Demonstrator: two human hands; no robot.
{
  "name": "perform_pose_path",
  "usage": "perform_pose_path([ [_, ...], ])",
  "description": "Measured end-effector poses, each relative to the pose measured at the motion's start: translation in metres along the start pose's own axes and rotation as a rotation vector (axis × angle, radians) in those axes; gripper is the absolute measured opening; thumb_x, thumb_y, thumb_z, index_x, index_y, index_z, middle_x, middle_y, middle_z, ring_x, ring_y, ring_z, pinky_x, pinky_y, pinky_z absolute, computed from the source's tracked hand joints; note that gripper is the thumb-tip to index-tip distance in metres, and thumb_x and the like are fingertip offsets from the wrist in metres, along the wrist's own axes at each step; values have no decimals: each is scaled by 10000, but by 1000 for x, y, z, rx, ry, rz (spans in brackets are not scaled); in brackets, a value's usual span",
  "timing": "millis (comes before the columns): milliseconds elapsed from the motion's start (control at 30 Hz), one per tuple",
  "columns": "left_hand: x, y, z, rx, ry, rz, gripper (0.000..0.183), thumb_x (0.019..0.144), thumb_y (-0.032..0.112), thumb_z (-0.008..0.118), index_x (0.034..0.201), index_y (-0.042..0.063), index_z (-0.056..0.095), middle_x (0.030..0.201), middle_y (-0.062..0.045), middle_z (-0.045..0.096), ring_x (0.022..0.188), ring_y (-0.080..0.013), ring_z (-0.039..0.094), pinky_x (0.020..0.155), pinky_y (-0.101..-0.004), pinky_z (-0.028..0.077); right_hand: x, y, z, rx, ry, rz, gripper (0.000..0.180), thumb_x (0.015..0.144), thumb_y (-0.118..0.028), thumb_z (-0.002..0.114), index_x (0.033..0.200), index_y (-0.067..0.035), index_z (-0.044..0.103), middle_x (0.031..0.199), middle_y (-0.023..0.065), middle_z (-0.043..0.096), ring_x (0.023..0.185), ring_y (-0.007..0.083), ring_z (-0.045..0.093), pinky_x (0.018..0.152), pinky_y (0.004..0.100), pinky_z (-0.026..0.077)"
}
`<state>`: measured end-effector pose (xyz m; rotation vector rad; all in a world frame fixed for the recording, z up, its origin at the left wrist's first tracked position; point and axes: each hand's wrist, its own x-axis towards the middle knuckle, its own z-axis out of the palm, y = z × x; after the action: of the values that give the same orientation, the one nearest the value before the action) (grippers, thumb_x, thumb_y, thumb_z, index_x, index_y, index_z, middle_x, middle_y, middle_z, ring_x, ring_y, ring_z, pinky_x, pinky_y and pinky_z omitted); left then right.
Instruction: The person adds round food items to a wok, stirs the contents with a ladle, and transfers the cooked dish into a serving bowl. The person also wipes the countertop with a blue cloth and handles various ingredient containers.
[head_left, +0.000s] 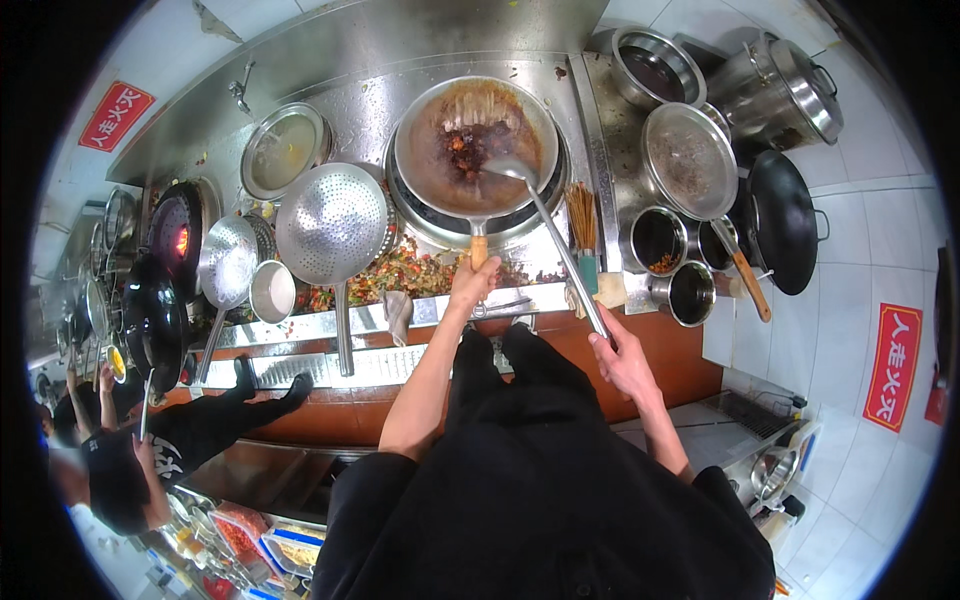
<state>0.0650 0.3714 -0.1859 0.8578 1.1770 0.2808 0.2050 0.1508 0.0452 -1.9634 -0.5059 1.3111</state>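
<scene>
My left hand (475, 282) grips the wooden handle of a wok (427, 124) that sits over the round burner (562, 161). Dark brown sauce with chunks of food (469, 146) lies in the wok's middle, and brown residue coats its far wall. In my right hand (622, 358) is the long metal handle of a wok ladle (556, 232). The ladle's bowl rests inside the wok, at the right edge of the food. A bamboo wok brush (582, 217) with a green-wrapped grip stands just right of the wok, close to the ladle handle.
Left of the wok are a large perforated strainer (331, 223), a pan of liquid (285, 150) and a white cup (272, 291). Food scraps (405, 274) cover the stove's front. A second wok (690, 159) and several pots (658, 240) stand right. Another person (124, 480) works at left.
</scene>
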Motion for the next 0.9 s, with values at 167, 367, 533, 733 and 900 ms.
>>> perform_pose_path([
  [167,-55,24,-5,-41,-95,-6,210,896,210,673,889,71,515,611,30,472,461,-76,432,428,-247,363,8,-4,-4,110,-34,-146,555,990,-105,496,1519,-130,330,597,-24,423,458,65,418,436,236,389],
  [367,-134,81,-50,209,11,-141,151,889,162,603,856,52,504,594,19,450,448,-83,428,393,-258,354,1,-9,-16,117,-86,-165,543,995,-110,472,1518,-116,327,601,-21,414,450,59,402,416,218,364],
  [533,-127,57,-7,179,-99,50,185,896,180,636,880,61,495,583,15,472,421,-87,420,383,-251,343,14,-14,4,180,-98,-177,543,997,-106,480,1517,-104,321,578,-18,421,439,61,405,417,224,364],
  [733,-156,28,-41,-120,-94,-244,174,908,192,626,851,70,515,563,11,467,416,-86,432,372,-265,330,7,-15,0,154,-68,-173,547,993,-104,495,1514,-101,328,610,-19,444,452,61,420,414,224,379],
  [900,-128,43,-25,106,-181,172,172,907,168,632,842,68,508,563,14,467,421,-89,441,386,-257,354,9,-14,4,190,-71,-241,550,996,-104,490,1519,-106,318,631,-19,441,453,60,414,416,224,380],
])
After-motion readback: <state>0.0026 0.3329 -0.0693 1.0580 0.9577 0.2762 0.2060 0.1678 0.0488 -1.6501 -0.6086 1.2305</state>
